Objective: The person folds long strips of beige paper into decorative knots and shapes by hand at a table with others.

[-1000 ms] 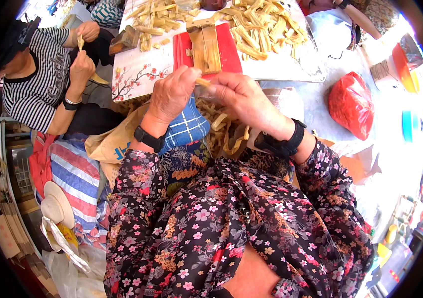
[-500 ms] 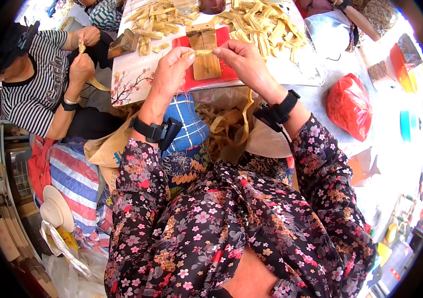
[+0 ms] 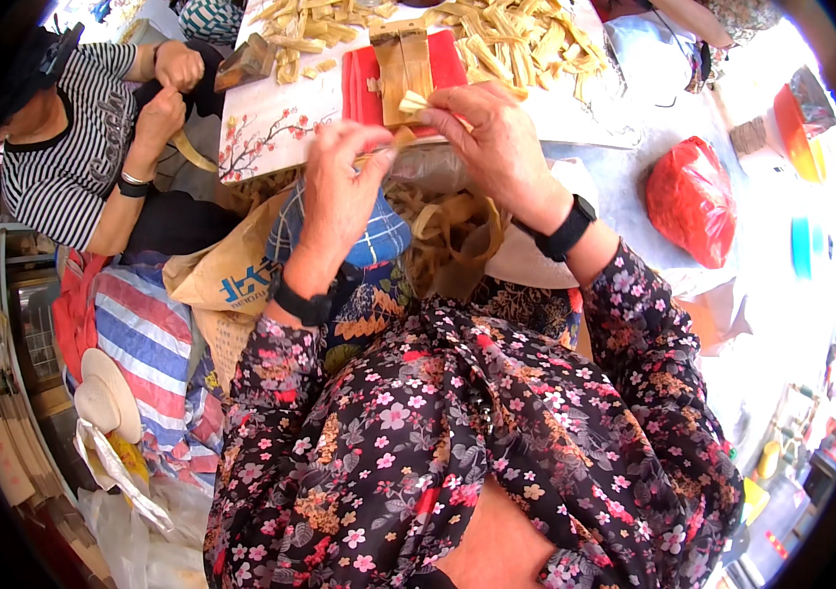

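My right hand pinches a pale yellow dried strip over the lower part of a wooden board. The board lies on a red pad on a table printed with red blossom. My left hand, blurred at the fingertips, is closed just below and left of the right one, at the table's near edge; what is between its fingers is unclear. Loose yellow strips are piled at both sides of the board. More strips lie below the table, beside a blue checked cloth.
A person in a striped shirt works at my left. A wooden block sits on the table. At my right is a red plastic bag. At lower left are a striped sack, a pale hat and stacked cardboard.
My left hand has dropped lower. My right fingertips have moved leftward, and the piece held horizontally between both hands now shows at the right fingertips. The co-worker's hands are closer together.
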A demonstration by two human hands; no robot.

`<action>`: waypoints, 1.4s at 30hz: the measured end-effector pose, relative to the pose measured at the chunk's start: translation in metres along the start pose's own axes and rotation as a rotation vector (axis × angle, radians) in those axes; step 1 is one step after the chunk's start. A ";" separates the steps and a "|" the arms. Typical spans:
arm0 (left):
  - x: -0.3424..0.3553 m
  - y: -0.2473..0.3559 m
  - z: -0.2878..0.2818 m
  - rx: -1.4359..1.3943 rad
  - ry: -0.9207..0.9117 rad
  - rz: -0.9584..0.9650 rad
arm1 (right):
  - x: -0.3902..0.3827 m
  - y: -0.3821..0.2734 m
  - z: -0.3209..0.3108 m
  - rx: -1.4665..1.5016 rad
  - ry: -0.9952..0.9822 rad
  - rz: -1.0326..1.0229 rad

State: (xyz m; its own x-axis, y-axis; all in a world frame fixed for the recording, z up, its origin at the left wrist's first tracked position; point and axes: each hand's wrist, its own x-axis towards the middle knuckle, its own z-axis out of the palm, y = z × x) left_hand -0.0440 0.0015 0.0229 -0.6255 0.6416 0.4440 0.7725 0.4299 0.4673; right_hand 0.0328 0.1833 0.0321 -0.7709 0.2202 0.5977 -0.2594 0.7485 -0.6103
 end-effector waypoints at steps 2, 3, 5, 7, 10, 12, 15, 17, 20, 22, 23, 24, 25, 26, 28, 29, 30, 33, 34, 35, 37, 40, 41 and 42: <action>-0.023 0.010 0.009 -0.879 -0.356 -0.559 | -0.013 -0.023 0.004 0.298 -0.004 0.055; -0.033 0.016 0.015 -1.211 -0.416 -0.692 | -0.019 -0.038 -0.003 0.378 -0.061 0.096; -0.046 0.031 0.019 -1.635 -0.320 -0.789 | -0.032 -0.050 0.004 0.395 -0.080 -0.004; -0.040 0.030 0.016 -1.684 -0.304 -0.743 | -0.044 -0.057 0.005 0.465 -0.160 0.028; -0.036 0.014 0.017 -1.899 -0.426 -0.724 | -0.057 -0.054 0.010 0.661 -0.308 0.242; -0.038 0.009 0.014 -2.103 -0.566 -0.520 | -0.057 -0.050 0.009 0.798 -0.368 0.397; -0.038 0.033 0.014 -1.580 -0.422 -0.703 | -0.042 -0.047 0.007 0.696 -0.195 0.317; -0.040 0.030 0.015 -1.494 -0.500 -0.811 | -0.034 -0.055 0.002 0.545 -0.156 0.348; -0.028 0.036 0.006 -0.370 -0.227 -0.126 | -0.042 -0.035 0.009 0.296 -0.198 0.228; -0.024 0.047 -0.007 -0.023 -0.032 0.018 | -0.040 -0.032 0.011 0.559 -0.209 0.408; -0.021 0.049 -0.006 -0.077 0.095 0.078 | -0.038 -0.034 0.008 0.797 -0.221 0.563; -0.021 0.050 -0.007 -0.122 0.222 0.130 | -0.033 -0.042 0.006 1.046 -0.238 0.715; -0.020 0.052 -0.007 -0.135 0.302 0.178 | -0.029 -0.052 0.003 1.344 -0.267 0.919; -0.018 0.051 -0.007 -0.155 0.275 0.183 | -0.030 -0.048 0.001 1.504 -0.367 0.939; -0.014 0.048 -0.007 -0.198 0.226 0.193 | -0.029 -0.038 -0.007 1.815 -0.579 0.964; -0.014 0.052 -0.008 -0.242 0.175 0.130 | -0.027 -0.039 -0.009 1.513 -0.541 0.977; -0.015 0.053 -0.008 -0.297 0.148 0.042 | -0.028 -0.040 -0.008 1.246 -0.469 0.767; -0.016 0.049 -0.005 -0.491 0.067 -0.165 | -0.030 -0.046 -0.018 0.544 -0.384 0.269; -0.015 0.047 -0.008 -0.642 0.008 -0.214 | -0.031 -0.044 -0.020 0.520 -0.355 0.225; -0.015 0.046 -0.010 -0.792 -0.054 -0.262 | -0.030 -0.042 -0.022 0.495 -0.327 0.181; -0.016 0.043 -0.010 -1.214 -0.162 -0.394 | -0.028 -0.041 -0.028 0.394 -0.326 0.229; -0.012 0.053 -0.020 -1.373 -0.193 -0.503 | -0.019 -0.034 -0.035 0.685 -0.370 0.389; -0.011 0.052 -0.017 -1.166 -0.108 -0.400 | -0.018 -0.029 -0.032 0.846 -0.417 0.472; -0.009 0.047 -0.012 -0.958 -0.026 -0.297 | -0.018 -0.030 -0.033 0.942 -0.462 0.520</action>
State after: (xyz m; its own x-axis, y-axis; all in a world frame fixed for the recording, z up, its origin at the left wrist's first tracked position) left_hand -0.0028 0.0082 0.0499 -0.7674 0.6100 0.1975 0.1648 -0.1100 0.9802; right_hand 0.0742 0.1776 0.0568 -0.9989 -0.0303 0.0347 -0.0292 -0.1669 -0.9855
